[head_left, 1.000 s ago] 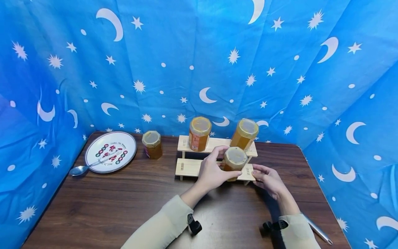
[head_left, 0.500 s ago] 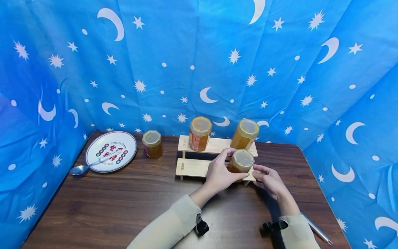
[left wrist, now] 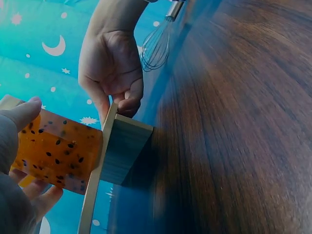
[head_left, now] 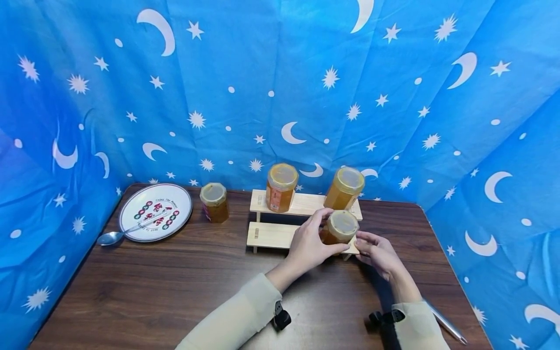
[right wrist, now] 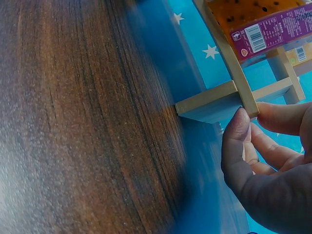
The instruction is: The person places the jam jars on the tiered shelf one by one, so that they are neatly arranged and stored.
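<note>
My left hand (head_left: 308, 247) grips a jar of orange jam with black seeds (left wrist: 61, 151), thumb and fingers around its sides. The jar stands upright at the right part of the lower step of a small two-step wooden rack (head_left: 271, 235). A purple label (right wrist: 278, 31) shows on it in the right wrist view. With thumb and forefinger, my right hand (head_left: 382, 258) pinches the right end of that lower board (right wrist: 249, 105). On the upper step stand two taller amber jars, a left jar with an orange label (head_left: 282, 188) and a right jar (head_left: 345, 188).
Left of the rack stands a smaller jar (head_left: 215, 204) on the brown table (head_left: 153, 296). Farther left is a white plate (head_left: 135, 206) with a spoon (head_left: 111, 238) across it. A whisk (left wrist: 157, 46) lies beyond my right wrist. Blue star-patterned cloth (head_left: 245, 58) hangs behind.
My left hand has slid the seeded jam jar rightward along the lower step, then halted in the last half second. The right hand has stayed at the board's end.
</note>
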Action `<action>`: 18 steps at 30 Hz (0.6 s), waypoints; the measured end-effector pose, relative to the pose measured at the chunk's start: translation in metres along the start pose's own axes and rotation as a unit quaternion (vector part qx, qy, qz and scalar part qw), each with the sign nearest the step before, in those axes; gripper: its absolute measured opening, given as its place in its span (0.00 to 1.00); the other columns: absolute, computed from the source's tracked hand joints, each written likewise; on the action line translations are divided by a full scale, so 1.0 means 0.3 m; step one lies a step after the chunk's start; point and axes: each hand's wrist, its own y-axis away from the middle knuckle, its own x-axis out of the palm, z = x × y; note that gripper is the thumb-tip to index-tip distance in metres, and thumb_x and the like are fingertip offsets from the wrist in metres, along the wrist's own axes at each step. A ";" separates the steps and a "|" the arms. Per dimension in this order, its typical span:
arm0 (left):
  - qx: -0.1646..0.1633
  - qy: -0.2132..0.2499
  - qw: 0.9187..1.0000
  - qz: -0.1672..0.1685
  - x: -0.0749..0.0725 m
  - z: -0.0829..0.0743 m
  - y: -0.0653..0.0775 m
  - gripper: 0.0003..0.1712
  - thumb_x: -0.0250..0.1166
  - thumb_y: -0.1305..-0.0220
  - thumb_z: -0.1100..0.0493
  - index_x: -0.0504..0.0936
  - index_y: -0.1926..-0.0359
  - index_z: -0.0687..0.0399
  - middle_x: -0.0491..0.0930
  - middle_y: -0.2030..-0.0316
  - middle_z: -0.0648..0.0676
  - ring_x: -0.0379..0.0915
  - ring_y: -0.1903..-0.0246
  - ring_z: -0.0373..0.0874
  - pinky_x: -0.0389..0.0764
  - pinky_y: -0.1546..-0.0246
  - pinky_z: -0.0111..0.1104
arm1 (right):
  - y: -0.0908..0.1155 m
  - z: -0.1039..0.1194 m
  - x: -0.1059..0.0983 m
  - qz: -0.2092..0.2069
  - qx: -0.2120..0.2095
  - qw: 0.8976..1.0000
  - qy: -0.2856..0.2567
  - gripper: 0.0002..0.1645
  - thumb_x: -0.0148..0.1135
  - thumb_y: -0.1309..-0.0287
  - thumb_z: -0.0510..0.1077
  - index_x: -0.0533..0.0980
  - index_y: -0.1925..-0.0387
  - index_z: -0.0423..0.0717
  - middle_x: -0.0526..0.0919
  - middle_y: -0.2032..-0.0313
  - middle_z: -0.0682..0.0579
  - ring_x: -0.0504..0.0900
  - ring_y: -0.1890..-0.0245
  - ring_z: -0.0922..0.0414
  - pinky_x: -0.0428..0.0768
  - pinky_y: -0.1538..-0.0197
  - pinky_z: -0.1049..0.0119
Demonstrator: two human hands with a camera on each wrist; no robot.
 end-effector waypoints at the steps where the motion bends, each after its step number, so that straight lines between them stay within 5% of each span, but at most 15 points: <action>1: 0.003 -0.004 1.000 0.003 -0.004 0.001 0.002 0.52 0.84 0.51 0.41 0.67 0.29 0.41 0.78 0.41 0.44 0.76 0.44 0.35 0.81 0.47 0.30 | -0.001 -0.001 0.001 -0.001 0.000 1.000 -0.001 0.36 0.57 0.24 0.38 0.55 0.25 0.26 0.81 0.55 0.54 0.83 0.59 0.64 0.85 0.53 0.66; 9: 0.020 -0.009 1.000 0.002 -0.046 0.013 0.026 0.54 0.83 0.51 0.39 0.67 0.27 0.44 0.76 0.37 0.42 0.76 0.42 0.36 0.80 0.44 0.37 | -0.004 -0.003 0.002 -0.005 0.001 1.000 0.001 0.35 0.56 0.24 0.36 0.55 0.26 0.25 0.79 0.55 0.54 0.83 0.60 0.64 0.85 0.53 0.66; 18: 0.027 0.041 0.998 -0.032 -0.166 -0.009 0.101 0.48 0.84 0.49 0.47 0.71 0.30 0.49 0.77 0.36 0.45 0.77 0.41 0.41 0.85 0.48 0.39 | -0.004 0.002 0.003 -0.005 0.005 1.000 0.003 0.36 0.57 0.24 0.37 0.55 0.25 0.26 0.79 0.55 0.52 0.83 0.60 0.63 0.85 0.53 0.65</action>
